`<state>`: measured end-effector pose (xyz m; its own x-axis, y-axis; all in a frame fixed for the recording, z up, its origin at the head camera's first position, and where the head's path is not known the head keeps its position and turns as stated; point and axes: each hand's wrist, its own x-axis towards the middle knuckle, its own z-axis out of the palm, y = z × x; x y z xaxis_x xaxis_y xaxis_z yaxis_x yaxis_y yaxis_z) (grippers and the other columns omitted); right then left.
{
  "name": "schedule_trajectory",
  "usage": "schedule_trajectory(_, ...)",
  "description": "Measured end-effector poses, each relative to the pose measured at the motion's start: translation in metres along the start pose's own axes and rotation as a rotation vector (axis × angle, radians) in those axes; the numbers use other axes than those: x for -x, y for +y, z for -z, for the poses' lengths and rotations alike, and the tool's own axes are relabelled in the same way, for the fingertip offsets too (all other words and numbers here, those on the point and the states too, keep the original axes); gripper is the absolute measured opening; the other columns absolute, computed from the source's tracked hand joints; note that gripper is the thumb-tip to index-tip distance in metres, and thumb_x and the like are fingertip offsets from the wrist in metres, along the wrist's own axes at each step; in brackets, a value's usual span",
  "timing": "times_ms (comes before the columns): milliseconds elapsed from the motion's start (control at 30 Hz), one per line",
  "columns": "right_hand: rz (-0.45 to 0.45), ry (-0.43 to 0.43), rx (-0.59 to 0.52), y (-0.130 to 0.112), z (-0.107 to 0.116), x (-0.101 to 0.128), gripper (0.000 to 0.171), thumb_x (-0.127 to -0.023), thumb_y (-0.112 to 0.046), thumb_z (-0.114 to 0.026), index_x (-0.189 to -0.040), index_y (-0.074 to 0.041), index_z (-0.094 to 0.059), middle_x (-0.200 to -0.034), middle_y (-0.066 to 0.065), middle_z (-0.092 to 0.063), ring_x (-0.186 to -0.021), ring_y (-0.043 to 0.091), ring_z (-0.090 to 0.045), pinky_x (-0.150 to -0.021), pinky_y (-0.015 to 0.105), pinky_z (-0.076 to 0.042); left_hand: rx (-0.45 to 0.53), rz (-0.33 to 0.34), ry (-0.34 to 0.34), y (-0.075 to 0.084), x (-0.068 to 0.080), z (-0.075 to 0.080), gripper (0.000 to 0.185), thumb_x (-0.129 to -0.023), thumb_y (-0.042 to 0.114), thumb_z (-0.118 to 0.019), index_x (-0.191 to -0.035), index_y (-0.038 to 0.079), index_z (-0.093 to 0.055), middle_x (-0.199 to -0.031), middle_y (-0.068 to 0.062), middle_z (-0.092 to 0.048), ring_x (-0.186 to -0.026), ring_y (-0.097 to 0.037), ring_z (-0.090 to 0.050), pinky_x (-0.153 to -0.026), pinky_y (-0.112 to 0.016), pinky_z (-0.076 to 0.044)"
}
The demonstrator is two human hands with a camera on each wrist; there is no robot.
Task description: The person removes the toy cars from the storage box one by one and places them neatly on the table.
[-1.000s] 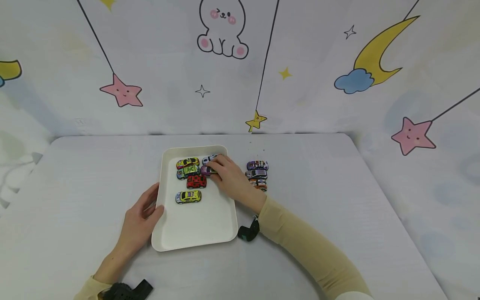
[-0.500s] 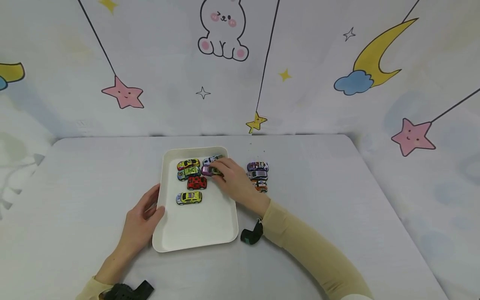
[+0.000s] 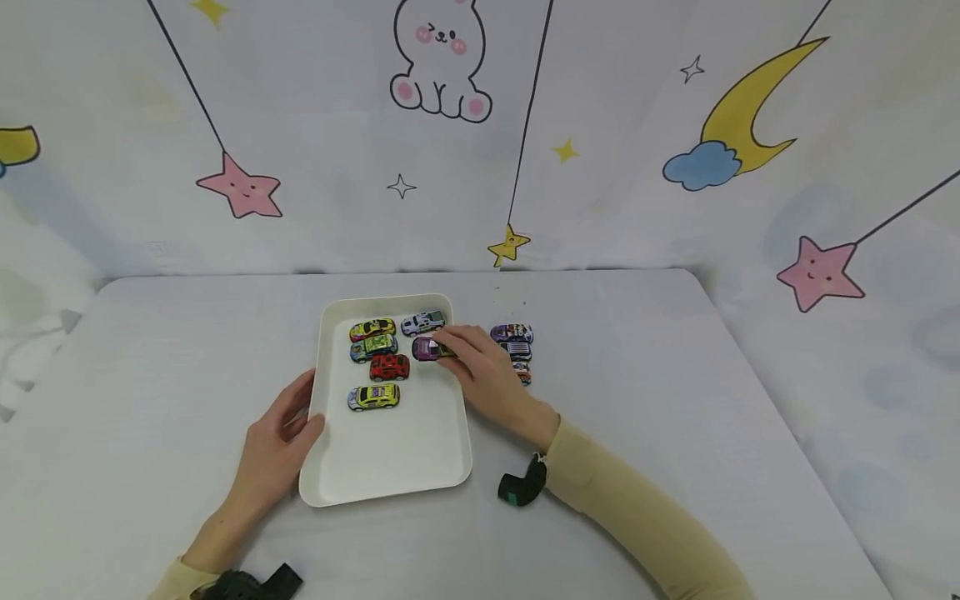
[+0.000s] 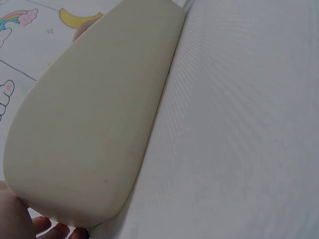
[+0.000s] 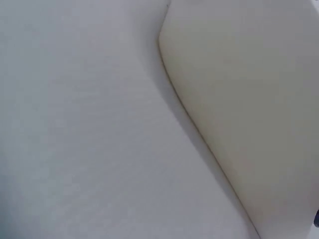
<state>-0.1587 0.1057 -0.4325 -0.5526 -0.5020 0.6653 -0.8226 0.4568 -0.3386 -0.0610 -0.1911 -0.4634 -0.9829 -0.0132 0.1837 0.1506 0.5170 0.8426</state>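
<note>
In the head view, your right hand (image 3: 487,375) pinches the purple car (image 3: 424,349) between thumb and fingers, a little below and left of the frame's centre, over the upper right of the white tray (image 3: 390,458). Your left hand (image 3: 272,446), lower left of centre, grips the tray's left rim. 5 other cars (image 3: 373,347) lie in the tray; 3 more cars (image 3: 516,351) sit right of it, partly behind your right hand.
</note>
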Motion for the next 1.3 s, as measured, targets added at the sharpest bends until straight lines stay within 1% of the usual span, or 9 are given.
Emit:
schedule_trajectory(133,0.005,0.035,-0.007,0.001,0.006,0.003,0.033,-0.091,-0.004,-0.071,-0.123,0.000,-0.066,-0.122,0.011,-0.064,-0.111,0.022,-0.063,-0.091,0.029,-0.056,0.023,-0.007,0.003,-0.001,0.000,0.000,0.056,-0.099,0.009,-0.056,-0.153,0.014,-0.040,-0.148,-0.018,-0.050,-0.129,0.003,-0.051,-0.093,-0.001,-0.040)
schedule_trajectory(200,-0.015,0.045,-0.002,0.003,0.010,0.005,0.032,-0.090,-0.004,-0.071,-0.122,-0.001,-0.067,-0.122,0.010,-0.065,-0.112,0.022,-0.063,-0.092,0.030,-0.056,0.025,-0.003,-0.002,-0.002,0.000,0.000,0.057,-0.100,0.009,-0.057,-0.153,0.014,-0.040,-0.149,-0.018,-0.050,-0.124,0.014,-0.046,-0.094,-0.001,-0.040)
schedule_trajectory(267,-0.045,0.046,0.004,0.005,0.016,0.008,0.032,-0.091,-0.004,-0.071,-0.122,-0.002,-0.067,-0.121,0.010,-0.065,-0.111,0.022,-0.063,-0.092,0.032,-0.055,0.020,-0.003,-0.004,-0.001,0.000,0.000,0.057,-0.099,0.009,-0.057,-0.153,0.013,-0.040,-0.149,-0.017,-0.050,-0.127,0.008,-0.049,-0.094,-0.001,-0.040)
schedule_trajectory(367,-0.100,0.039,-0.002,0.012,0.026,0.013,0.032,-0.091,-0.005,-0.071,-0.123,-0.002,-0.067,-0.122,0.010,-0.065,-0.111,0.023,-0.062,-0.093,0.034,-0.054,0.024,-0.011,-0.001,0.001,-0.001,0.001,0.057,-0.099,0.008,-0.057,-0.153,0.013,-0.040,-0.149,-0.019,-0.050,-0.133,-0.018,-0.055,-0.094,-0.001,-0.039)
schedule_trajectory(433,-0.135,0.030,0.002,0.017,0.032,0.017,0.032,-0.092,-0.005,-0.070,-0.123,-0.002,-0.066,-0.122,0.010,-0.064,-0.112,0.023,-0.061,-0.094,0.035,-0.054,0.031,-0.017,0.001,0.003,-0.001,0.001,0.057,-0.099,0.007,-0.057,-0.153,0.012,-0.040,-0.148,-0.020,-0.050,-0.131,-0.036,-0.054,-0.093,-0.001,-0.039)
schedule_trajectory(467,-0.152,0.025,0.005,0.020,0.036,0.020,0.032,-0.092,-0.005,-0.070,-0.124,-0.002,-0.066,-0.122,0.010,-0.064,-0.112,0.022,-0.060,-0.094,0.035,-0.053,0.038,-0.018,0.000,0.004,-0.001,0.001,0.057,-0.098,0.006,-0.057,-0.153,0.012,-0.041,-0.148,-0.021,-0.050,-0.130,-0.040,-0.053,-0.093,-0.001,-0.039)
schedule_trajectory(567,-0.178,0.016,0.015,0.030,0.045,0.026,0.032,-0.091,-0.003,-0.070,-0.124,-0.001,-0.066,-0.122,0.010,-0.064,-0.113,0.023,-0.059,-0.095,0.036,-0.053,0.040,-0.014,-0.005,0.005,-0.001,0.001,0.057,-0.098,0.006,-0.058,-0.153,0.013,-0.040,-0.149,-0.020,-0.050,-0.130,-0.042,-0.052,-0.093,-0.001,-0.039)
schedule_trajectory(800,-0.170,0.027,0.059,0.052,0.057,0.040,0.033,-0.088,0.003,-0.071,-0.121,0.002,-0.066,-0.119,0.014,-0.064,-0.110,0.027,-0.060,-0.092,0.040,-0.053,0.046,-0.014,-0.004,0.004,0.000,0.001,0.058,-0.098,0.006,-0.058,-0.153,0.012,-0.041,-0.148,-0.020,-0.050,-0.131,-0.041,-0.052,-0.093,0.000,-0.038)
schedule_trajectory(1300,-0.309,0.085,0.090,0.088,0.071,0.065,0.034,-0.088,0.008,-0.068,-0.121,0.000,-0.068,-0.118,0.014,-0.064,-0.113,0.029,-0.058,-0.097,0.040,-0.049,0.051,-0.015,-0.002,0.006,0.000,0.000,0.057,-0.098,0.005,-0.058,-0.152,0.012,-0.041,-0.148,-0.020,-0.050,-0.131,-0.040,-0.052,-0.093,0.000,-0.039)
